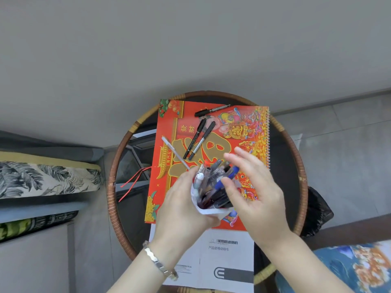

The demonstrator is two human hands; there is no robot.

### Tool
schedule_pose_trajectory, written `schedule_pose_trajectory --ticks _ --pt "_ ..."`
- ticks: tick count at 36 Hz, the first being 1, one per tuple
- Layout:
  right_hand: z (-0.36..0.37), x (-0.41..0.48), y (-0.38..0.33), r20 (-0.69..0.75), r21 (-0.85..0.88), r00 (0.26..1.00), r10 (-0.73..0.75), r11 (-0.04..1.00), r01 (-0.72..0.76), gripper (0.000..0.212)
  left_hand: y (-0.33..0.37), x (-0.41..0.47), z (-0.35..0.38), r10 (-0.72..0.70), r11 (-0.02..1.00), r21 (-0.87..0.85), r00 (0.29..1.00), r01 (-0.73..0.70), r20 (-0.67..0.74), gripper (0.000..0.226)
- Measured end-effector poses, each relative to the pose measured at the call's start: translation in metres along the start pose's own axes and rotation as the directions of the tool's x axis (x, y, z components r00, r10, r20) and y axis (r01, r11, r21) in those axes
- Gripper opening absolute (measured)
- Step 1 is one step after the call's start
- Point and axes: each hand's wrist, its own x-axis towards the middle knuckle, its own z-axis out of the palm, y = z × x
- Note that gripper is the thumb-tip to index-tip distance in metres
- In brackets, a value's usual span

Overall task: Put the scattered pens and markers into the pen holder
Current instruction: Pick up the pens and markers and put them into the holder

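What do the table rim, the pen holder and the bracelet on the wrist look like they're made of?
Table rim: bent wood or rattan, glossy brown, with woven cane wraps.
Pen holder: looks like white plastic or ceramic; smooth and plain, mostly hidden by the left hand.
Bracelet: silvery metal links, shiny.

Soft, even daylight fills the frame, bright without harsh contrast. Shadows are faint and diffuse. The dark glass tabletop (135, 157) at centre left mirrors a pale window shape, the one clear glare patch. The wide-angle lens bends straight lines: the wall base curves across the middle, and the cushions (48, 178) at the left edge stretch outward. The right hand (251, 187) is smeared by motion blur, its fingertips ghosted; the left hand (182, 199) is sharper. The lower right corner is soft, the patterned fabric (349, 267) there smudged. Overall detail is slightly mushy.
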Motion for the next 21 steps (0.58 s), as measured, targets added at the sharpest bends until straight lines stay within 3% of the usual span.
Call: schedule_pose_trajectory --ticks 3,5,8,10,13,15,18,21 --pt "0.012 -0.002 0.012 0.136 -0.119 0.987 -0.084 0.988 0.1 0.038 0.002 0.011 0.001 -0.015 0.997 -0.075 1.0 0.016 0.014 0.071" --pt "0.018 0.002 0.016 0.215 -0.141 0.975 -0.065 0.985 0.096 0.047 0.0 0.019 -0.002 -0.008 0.993 -0.121 1.0 0.012 0.03 0.075" --pt "0.018 0.021 0.015 0.237 -0.04 0.969 0.065 0.998 -0.057 0.044 -0.003 0.029 -0.012 -0.01 0.995 -0.095 1.0 0.011 0.007 0.079" --pt "0.021 0.04 0.017 0.158 0.061 0.972 0.174 0.981 -0.186 0.028 -0.005 0.036 -0.018 -0.024 0.99 -0.139 1.0 0.023 -0.011 0.08" --pt "0.036 0.072 0.041 0.048 0.052 0.935 0.352 0.934 -0.354 0.019 -0.005 0.046 -0.03 -0.052 0.98 -0.193 0.998 0.046 -0.025 0.085" --pt "0.052 0.092 0.061 0.109 -0.061 0.908 0.405 0.914 -0.401 0.028 -0.008 0.052 -0.036 -0.054 0.976 -0.212 0.997 0.041 -0.055 0.092" --pt "0.079 0.112 0.083 0.273 -0.266 0.868 0.414 0.9 -0.346 0.042 -0.014 0.058 -0.044 -0.058 0.979 -0.202 0.993 0.036 -0.106 0.094" --pt "0.104 0.118 0.099 0.402 -0.541 0.782 0.477 0.812 -0.217 0.045 -0.02 0.058 -0.053 -0.076 0.977 -0.209 0.986 0.045 -0.146 0.075"
